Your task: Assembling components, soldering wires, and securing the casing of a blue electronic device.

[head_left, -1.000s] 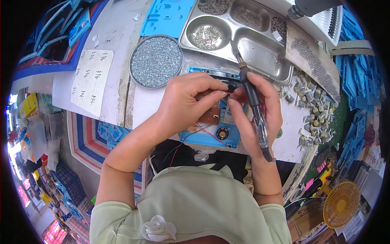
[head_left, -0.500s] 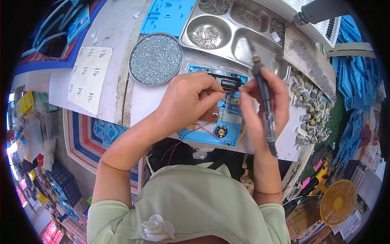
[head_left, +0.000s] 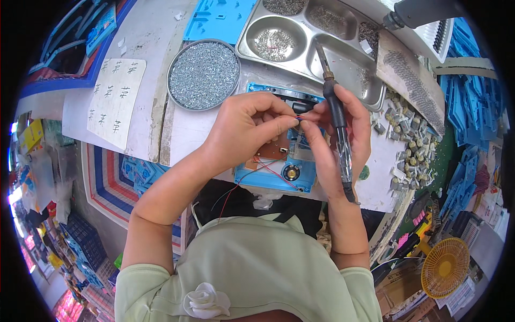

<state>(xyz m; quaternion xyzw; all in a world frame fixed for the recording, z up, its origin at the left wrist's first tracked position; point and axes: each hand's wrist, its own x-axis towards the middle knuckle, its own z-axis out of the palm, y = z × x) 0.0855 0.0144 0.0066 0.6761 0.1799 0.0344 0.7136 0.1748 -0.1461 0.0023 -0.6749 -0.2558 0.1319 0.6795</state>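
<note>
Over a blue plastic housing (head_left: 300,169), my left hand (head_left: 249,126) is closed, with thumb and forefinger pinching the ends of thin wires (head_left: 299,117). My right hand (head_left: 351,121) grips a soldering iron (head_left: 338,112) with a dark handle, its metal tip pointing up and away from me. The right thumb and a finger meet my left fingertips at the wires. Inside the housing are a brown circuit board (head_left: 276,153), a small round speaker (head_left: 291,172) and red and dark wires. My fingers partly cover a black part near the housing's far edge.
A round dish of small screws (head_left: 204,75) stands left of the housing. Behind is a steel compartment tray (head_left: 276,65) with small metal parts. Small metal-and-white parts (head_left: 413,142) are heaped at right. A dark powered tool (head_left: 421,13) juts in at top right; a yellow fan (head_left: 445,267) stands lower right.
My right hand has moved left and inward, bringing its thumb and finger to the wires beside my left fingertips. The soldering iron came along with it. My left hand has barely shifted.
</note>
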